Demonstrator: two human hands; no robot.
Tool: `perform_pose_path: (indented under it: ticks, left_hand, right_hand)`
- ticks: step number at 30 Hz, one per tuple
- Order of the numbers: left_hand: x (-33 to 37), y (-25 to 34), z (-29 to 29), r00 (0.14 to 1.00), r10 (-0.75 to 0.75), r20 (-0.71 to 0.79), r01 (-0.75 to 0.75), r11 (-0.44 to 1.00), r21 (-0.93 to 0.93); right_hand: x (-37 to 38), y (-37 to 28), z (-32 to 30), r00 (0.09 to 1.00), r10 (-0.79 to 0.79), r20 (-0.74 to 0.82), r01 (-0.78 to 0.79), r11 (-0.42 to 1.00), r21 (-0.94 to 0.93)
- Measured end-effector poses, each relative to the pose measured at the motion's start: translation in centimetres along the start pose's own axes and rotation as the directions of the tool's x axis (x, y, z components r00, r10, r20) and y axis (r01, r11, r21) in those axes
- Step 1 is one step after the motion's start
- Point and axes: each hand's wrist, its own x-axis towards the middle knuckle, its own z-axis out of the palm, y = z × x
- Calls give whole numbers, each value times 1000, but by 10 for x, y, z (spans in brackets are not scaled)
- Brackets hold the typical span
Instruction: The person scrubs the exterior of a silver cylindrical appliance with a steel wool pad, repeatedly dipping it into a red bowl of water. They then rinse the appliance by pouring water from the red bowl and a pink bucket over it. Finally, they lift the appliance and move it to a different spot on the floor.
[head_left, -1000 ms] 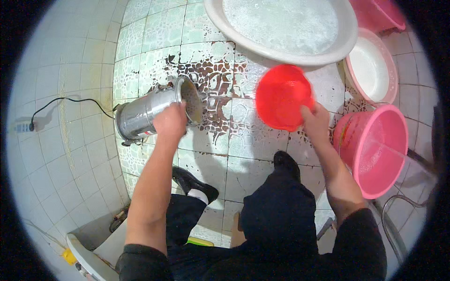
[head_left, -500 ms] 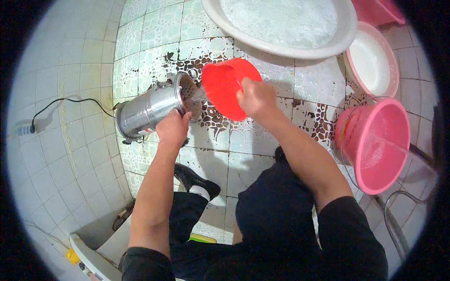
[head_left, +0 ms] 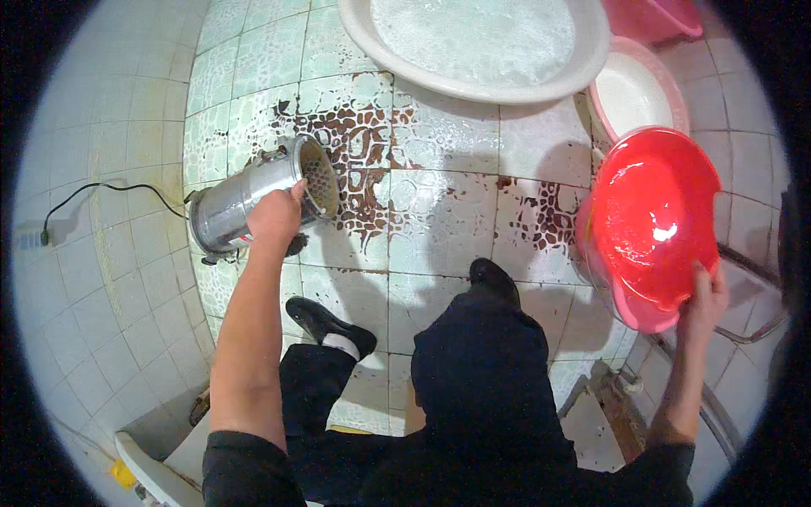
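Observation:
A silver metal canister (head_left: pixel 269 182) lies tilted on the tiled floor at the left. Its round mouth faces right and shows a honeycomb-like inside. My left hand (head_left: pixel 274 218) grips it near the rim. Over at the right, my right hand (head_left: pixel 703 296) holds a red plastic basin (head_left: pixel 667 211) by its near edge. The basin's inside gleams wet. Below it, and mostly hidden by it, stands a pink bucket (head_left: pixel 635 311); whether the two touch I cannot tell.
A large white tub (head_left: pixel 473 91) of foamy water stands at the far side. Beside it are a pink basin (head_left: pixel 678 101) with whitish contents and another pink container (head_left: pixel 655 19). A black cord (head_left: pixel 127 181) runs from the left wall to the canister. My shoes (head_left: pixel 329 325) rest on the floor.
My right hand has carried the red basin from the canister's mouth, where water was pouring, rightward over the pink bucket. My left hand stays on the canister. The view has shifted slightly.

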Motion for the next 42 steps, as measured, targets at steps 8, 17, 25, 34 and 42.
perform_pose_path:
  ticks: [8,17,25,34,42]
  left_hand:
    - [-2,-2,7,996,75,43,-75,997,19]
    - [-24,3,16,994,107,-30,-107,994,-14]
    - [-15,4,11,1000,16,19,-16,1000,6]
    - [-26,12,4,995,88,42,-87,996,-24]
    - [-9,7,6,1000,5,18,-4,999,-44]
  right_hand:
    - [27,84,-102,946,-320,58,281,712,-643]
    - [45,172,-45,969,-196,148,228,488,-843]
    - [17,110,-52,904,414,-104,-393,903,176]
    - [-20,15,-48,966,256,-27,-231,906,355]
    - [-28,-18,56,969,221,114,-248,867,432]
